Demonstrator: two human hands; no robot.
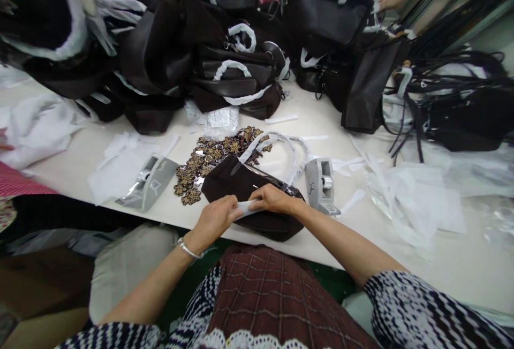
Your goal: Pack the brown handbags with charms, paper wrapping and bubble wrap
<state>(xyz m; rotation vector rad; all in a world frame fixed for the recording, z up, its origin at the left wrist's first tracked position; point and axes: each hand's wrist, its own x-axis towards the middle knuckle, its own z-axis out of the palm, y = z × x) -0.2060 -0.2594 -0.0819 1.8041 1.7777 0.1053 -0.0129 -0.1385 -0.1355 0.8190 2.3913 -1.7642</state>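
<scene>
A dark brown handbag (225,180) lies on its side near the table's front edge, its two white-wrapped handles (295,148) pointing away from me. Over the bag's near part, a short white strip (246,209) is stretched between my hands. My left hand (219,216) pinches the strip's left end, fingers closed. At the other end, my right hand (273,199) grips it between thumb and fingers, with the wrist above the bag. What the strip is made of, and whether it is fixed to the bag, I cannot tell.
Grey tape dispensers (155,183) (321,183) flank the bag. Behind it lies a pile of brown flower-patterned charms (193,175). White wrapping sheets (425,204) cover the table's right side. Many dark bags (241,76) are heaped along the back. Another person's arm (395,0) shows far right.
</scene>
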